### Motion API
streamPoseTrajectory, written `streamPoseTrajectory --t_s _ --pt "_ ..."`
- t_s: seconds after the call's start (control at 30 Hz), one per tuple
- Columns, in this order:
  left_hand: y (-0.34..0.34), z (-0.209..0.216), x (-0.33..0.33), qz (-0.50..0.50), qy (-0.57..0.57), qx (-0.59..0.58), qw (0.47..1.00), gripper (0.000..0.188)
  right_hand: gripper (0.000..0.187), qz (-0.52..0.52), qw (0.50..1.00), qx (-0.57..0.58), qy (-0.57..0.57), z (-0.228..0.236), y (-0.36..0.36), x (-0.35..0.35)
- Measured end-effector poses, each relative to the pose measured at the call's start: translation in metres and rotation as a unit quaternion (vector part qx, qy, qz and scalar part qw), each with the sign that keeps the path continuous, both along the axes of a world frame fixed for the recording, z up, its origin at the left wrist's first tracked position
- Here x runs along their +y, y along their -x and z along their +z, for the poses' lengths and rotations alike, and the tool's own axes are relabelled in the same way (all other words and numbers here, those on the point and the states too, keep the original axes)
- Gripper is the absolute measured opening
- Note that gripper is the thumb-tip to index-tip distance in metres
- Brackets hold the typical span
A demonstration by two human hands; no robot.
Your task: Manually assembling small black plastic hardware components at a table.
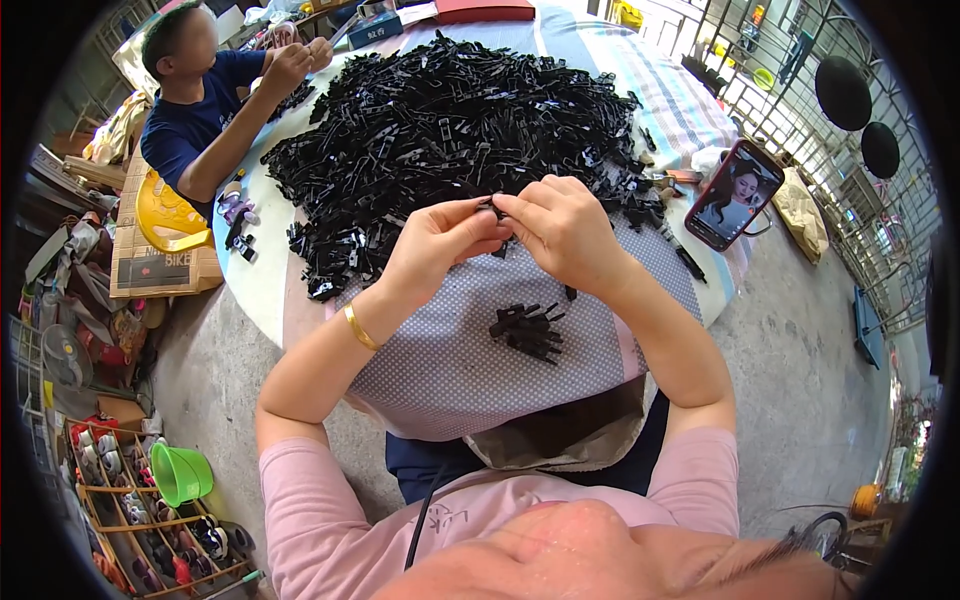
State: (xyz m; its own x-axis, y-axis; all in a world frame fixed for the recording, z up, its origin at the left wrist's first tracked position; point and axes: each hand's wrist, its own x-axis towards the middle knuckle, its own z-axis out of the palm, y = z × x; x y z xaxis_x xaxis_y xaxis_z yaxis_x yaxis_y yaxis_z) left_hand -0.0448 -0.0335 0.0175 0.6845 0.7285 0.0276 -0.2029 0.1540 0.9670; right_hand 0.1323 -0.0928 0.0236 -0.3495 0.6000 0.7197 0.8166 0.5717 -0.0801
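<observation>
Over the near edge of the table, my left hand (440, 240) and my right hand (562, 232) meet, fingertips pinched together on a small black clip-like piece (490, 206). Fingers cover most of that piece, so its exact shape is hidden. Just beyond my hands rises a big heap of similar black clip-like pieces (450, 125). A small separate bunch of black pieces (528, 332) lies nearer to me, on the dotted grey cloth (430, 375) below my hands. My left wrist wears a gold bangle (361, 327).
At the far left, a person in a dark blue shirt (205, 120) holds both hands up near the heap. A phone (735, 195) stands at the table's right. A cardboard box (160, 270) and green bucket (181, 473) are at left; a red box (485, 10) lies at the back.
</observation>
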Motion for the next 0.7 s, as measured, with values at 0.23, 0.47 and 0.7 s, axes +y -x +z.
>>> streamPoseTrajectory --t_s 0.23,0.47,0.7 --pt "0.002 -0.003 0.002 0.035 -0.063 0.021 0.997 0.023 0.037 0.075 0.958 0.226 0.161 0.001 0.002 0.000" --pt "0.004 0.002 -0.001 0.005 -0.127 0.027 0.992 0.023 0.036 0.081 0.981 0.135 0.116 0.005 -0.007 0.000" --pt "0.003 0.006 -0.005 -0.024 -0.165 -0.003 0.986 0.023 0.021 0.089 0.979 0.179 0.039 0.008 -0.010 0.001"
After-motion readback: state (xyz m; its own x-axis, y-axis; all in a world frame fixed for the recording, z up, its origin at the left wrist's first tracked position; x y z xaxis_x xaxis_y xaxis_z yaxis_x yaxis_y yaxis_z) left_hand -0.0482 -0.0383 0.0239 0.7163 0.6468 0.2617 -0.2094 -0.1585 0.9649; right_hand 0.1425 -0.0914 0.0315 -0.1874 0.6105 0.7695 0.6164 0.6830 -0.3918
